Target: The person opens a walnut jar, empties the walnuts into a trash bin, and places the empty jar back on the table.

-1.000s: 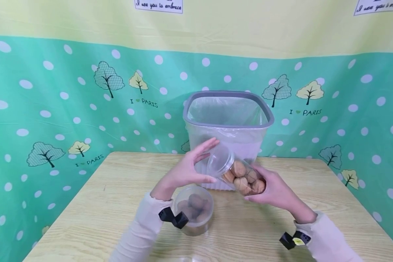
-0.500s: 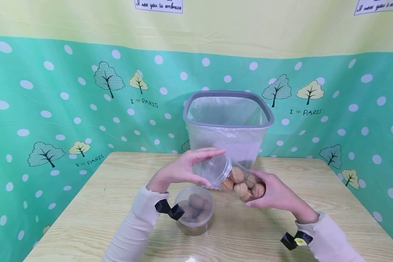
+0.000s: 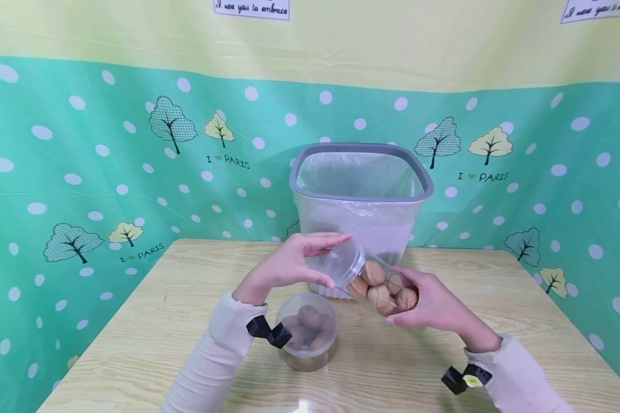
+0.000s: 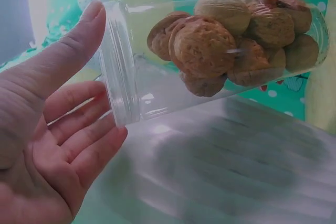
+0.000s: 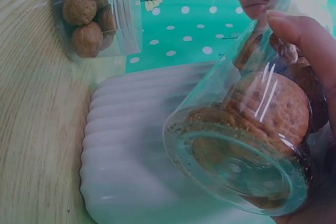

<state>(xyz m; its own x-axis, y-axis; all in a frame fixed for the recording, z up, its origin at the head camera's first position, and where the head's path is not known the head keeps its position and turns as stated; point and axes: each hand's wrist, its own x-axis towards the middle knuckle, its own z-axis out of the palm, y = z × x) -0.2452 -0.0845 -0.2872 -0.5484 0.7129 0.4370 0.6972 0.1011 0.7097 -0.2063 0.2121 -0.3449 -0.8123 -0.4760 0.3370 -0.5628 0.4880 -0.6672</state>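
Observation:
A clear plastic jar point(image 3: 382, 287) is held tilted above the table, with several round brown walnut-like pieces point(image 4: 205, 45) inside. My right hand point(image 3: 431, 301) grips its base end. At the other end, the thumb and fingers of my left hand point(image 3: 284, 264) hold the rim of the clear screw lid point(image 3: 344, 263), which sits on the jar's mouth. In the right wrist view, crumbs show at the jar bottom point(image 5: 236, 166). A second, lidded clear jar point(image 3: 307, 358) with several walnuts point(image 5: 86, 24) stands upright on the table, below my left wrist.
A light bin point(image 3: 361, 172) with a grey rim and a clear liner stands behind the held jar. The wooden table point(image 3: 196, 287) ends at a green dotted cloth point(image 3: 134, 137) at the back and sides.
My left hand has moved slightly down and left with the lid end of the jar, and its fingers lie flatter. The right hand keeps its grip almost in place.

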